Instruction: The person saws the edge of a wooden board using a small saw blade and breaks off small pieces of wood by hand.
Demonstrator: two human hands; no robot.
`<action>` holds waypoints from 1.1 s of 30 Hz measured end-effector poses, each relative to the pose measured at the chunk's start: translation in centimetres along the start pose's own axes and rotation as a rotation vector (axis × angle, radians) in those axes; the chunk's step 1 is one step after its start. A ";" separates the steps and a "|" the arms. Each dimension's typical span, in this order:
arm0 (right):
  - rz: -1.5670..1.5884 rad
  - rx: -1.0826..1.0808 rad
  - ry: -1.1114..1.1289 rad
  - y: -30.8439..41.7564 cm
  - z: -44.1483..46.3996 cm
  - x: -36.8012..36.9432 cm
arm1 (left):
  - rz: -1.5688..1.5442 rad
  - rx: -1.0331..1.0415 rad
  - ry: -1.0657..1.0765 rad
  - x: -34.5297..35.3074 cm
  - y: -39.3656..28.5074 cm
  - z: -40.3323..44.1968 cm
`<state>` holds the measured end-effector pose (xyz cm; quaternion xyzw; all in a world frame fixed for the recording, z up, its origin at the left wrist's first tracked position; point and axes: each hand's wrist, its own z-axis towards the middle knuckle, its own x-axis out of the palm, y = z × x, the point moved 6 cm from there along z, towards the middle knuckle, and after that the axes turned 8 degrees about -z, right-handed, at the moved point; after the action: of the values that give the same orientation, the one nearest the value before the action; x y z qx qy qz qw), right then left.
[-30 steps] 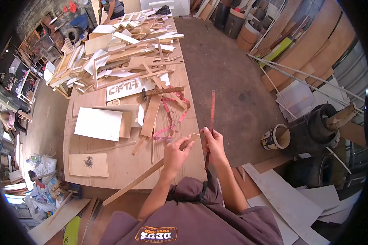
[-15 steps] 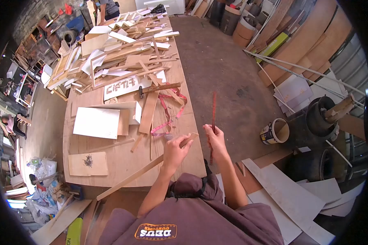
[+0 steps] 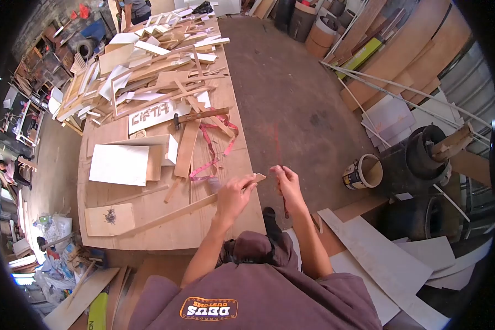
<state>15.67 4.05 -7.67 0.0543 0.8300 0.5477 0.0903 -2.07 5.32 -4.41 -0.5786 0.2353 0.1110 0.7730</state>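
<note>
My left hand (image 3: 235, 197) is closed around a long, thin wooden strip (image 3: 188, 209) near its upper end, which sticks out past the fingers. The strip slants down to the left over the table. To the right, beyond the table's edge, my right hand (image 3: 287, 188) grips a narrow reddish strip (image 3: 286, 208); its upper part is blurred, so I cannot tell its kind. On the table (image 3: 170, 234), near my left hand, lie a crumpled pink ribbon-like tape (image 3: 209, 165) and a hammer (image 3: 203, 116). A small board (image 3: 110, 219) bearing a pile of nails is at the near left.
A white box-like piece (image 3: 119, 164) stands on the table, with a large heap of wood offcuts (image 3: 148, 60) behind it. A bucket (image 3: 363, 172) and sheet boards (image 3: 377, 247) are on the floor at right. Another person (image 3: 135, 10) is at the far end.
My right hand still holds the reddish strip, which now looks smeared by motion. The wooden strip's lower end has risen onto the table area beside the nail board. The whole view has shifted slightly.
</note>
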 end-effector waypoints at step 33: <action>0.040 -0.112 0.278 1.2 7.9 -8.0 | 0.200 0.210 -0.390 12.0 -5.4 4.6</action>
<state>25.14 10.06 -8.89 -0.0109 0.8014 0.5971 -0.0336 11.84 6.81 -4.75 -0.4363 0.1478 0.2716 0.8450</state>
